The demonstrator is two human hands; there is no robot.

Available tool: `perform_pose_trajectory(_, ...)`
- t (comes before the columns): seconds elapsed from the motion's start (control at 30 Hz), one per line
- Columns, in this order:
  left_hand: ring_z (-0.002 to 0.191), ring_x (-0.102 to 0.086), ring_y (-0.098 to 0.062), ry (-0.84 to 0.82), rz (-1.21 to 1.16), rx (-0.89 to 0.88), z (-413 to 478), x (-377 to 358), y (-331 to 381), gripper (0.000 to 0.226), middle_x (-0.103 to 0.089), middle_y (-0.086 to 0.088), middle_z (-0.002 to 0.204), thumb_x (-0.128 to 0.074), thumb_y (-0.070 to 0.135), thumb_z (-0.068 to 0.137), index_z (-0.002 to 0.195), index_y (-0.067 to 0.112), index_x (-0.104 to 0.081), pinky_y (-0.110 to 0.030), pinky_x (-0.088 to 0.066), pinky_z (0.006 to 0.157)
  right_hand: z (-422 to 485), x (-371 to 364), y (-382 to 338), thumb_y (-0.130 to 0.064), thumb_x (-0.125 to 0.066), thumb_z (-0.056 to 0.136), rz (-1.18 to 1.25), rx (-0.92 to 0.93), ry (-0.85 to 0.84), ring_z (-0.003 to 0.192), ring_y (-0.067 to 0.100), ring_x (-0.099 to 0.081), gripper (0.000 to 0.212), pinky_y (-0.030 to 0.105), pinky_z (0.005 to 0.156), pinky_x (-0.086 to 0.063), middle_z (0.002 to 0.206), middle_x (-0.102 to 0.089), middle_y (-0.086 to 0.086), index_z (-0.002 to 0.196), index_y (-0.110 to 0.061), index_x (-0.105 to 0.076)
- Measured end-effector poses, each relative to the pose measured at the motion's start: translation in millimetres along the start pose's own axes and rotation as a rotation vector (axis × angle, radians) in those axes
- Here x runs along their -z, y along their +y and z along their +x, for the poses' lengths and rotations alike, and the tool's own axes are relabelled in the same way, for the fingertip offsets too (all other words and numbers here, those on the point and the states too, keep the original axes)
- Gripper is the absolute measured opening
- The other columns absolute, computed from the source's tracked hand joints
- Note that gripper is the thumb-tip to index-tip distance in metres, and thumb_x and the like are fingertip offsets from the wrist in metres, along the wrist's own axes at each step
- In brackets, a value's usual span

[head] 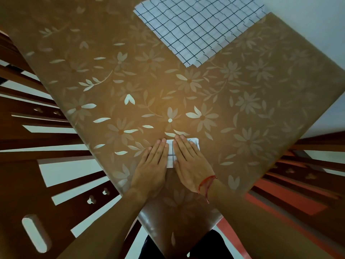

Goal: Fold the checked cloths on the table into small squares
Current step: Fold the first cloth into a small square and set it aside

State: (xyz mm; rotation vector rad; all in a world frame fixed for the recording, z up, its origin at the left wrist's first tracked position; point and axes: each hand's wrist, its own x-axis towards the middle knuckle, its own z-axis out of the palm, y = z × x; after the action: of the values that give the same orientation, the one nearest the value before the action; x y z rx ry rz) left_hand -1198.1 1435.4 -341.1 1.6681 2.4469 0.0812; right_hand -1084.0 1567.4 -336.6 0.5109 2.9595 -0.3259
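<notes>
Hands flat on small folded checked cloth (172,153) at near corner of floral worktop (242,101): left hand (152,165) on its left edge, right hand (190,161) across its right side, fingers straight, palms down, gripping nothing. Step in hand looks like pressing final creases. Stack of unfolded checked cloths (197,28) waits at far edge; next move likely calls for setting square aside, drawing top sheet near
</notes>
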Motion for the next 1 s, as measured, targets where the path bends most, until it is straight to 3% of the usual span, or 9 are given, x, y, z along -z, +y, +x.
perform_pose_trajectory(0.2, 0.148, -0.015, -0.027, 0.001, 0.007, -0.004, -1.0, 1.3, -0.2, 0.059, -0.022, -0.017, 0.158, -0.024, 0.015, 0.093, 0.149, -0.002, -0.026, -0.041, -0.013, 0.119, -25.0, 10.1, 40.9, -0.031, -0.021, 0.101, -0.082, -0.027, -0.054, 0.149, 0.023, -0.001, 0.059, 0.041, 0.121, -0.014, 0.161, -0.006, 0.012, 0.152, -0.002, -0.012)
perform_pose_trajectory(0.43, 0.144, -0.027, -0.029, -0.008, -0.001, -0.001, -0.8, 9.4, 1.4, 0.058, -0.031, -0.018, 0.154, -0.025, 0.015, 0.091, 0.146, -0.003, -0.035, -0.041, -0.023, 0.117, -26.5, 16.6, 46.8, -0.030, -0.026, 0.099, -0.105, -0.018, -0.093, 0.147, 0.027, -0.013, 0.059, 0.043, 0.119, -0.021, 0.158, -0.017, 0.015, 0.149, 0.000, -0.022)
perform_pose_trajectory(0.63, 0.137, -0.042, -0.025, -0.028, -0.017, 0.016, 8.3, 21.5, 0.6, 0.051, -0.047, -0.014, 0.145, -0.049, 0.018, 0.088, 0.136, 0.001, -0.052, -0.040, -0.032, 0.110, -22.7, 27.2, 44.7, -0.032, -0.036, 0.097, -0.128, -0.018, -0.125, 0.145, 0.028, -0.024, 0.059, 0.044, 0.117, -0.025, 0.155, -0.027, 0.017, 0.146, 0.001, -0.033)
perform_pose_trajectory(0.73, 0.134, -0.046, -0.025, -0.031, -0.055, 0.009, 13.3, 27.2, -3.3, 0.049, -0.052, -0.011, 0.141, -0.054, 0.020, 0.087, 0.133, 0.004, -0.054, -0.039, -0.032, 0.111, -17.1, 35.6, 43.6, -0.034, -0.046, 0.091, -0.121, -0.001, -0.117, 0.139, 0.030, -0.035, 0.059, 0.046, 0.116, -0.027, 0.148, -0.039, 0.018, 0.141, -0.003, -0.043)
perform_pose_trajectory(0.83, 0.122, -0.052, -0.024, -0.033, -0.121, 0.017, 21.6, 37.9, -4.1, 0.054, -0.057, -0.008, 0.131, -0.066, 0.019, 0.078, 0.130, 0.007, -0.055, -0.041, -0.044, 0.104, -9.7, 43.0, 42.4, -0.033, -0.057, 0.082, -0.078, 0.016, -0.086, 0.130, 0.030, -0.043, 0.062, 0.047, 0.112, -0.033, 0.139, -0.047, 0.015, 0.137, -0.008, -0.045)
perform_pose_trajectory(1.0, 0.123, -0.043, -0.025, -0.092, -0.165, 0.022, 39.2, 49.7, -6.2, 0.066, -0.050, -0.006, 0.134, -0.064, 0.023, 0.080, 0.140, 0.010, -0.043, -0.039, -0.036, 0.105, 4.3, 51.4, 45.6, -0.031, -0.063, 0.070, -0.016, -0.002, -0.089, 0.112, 0.026, -0.049, 0.076, 0.038, 0.098, -0.043, 0.122, -0.052, 0.006, 0.140, -0.014, -0.039)
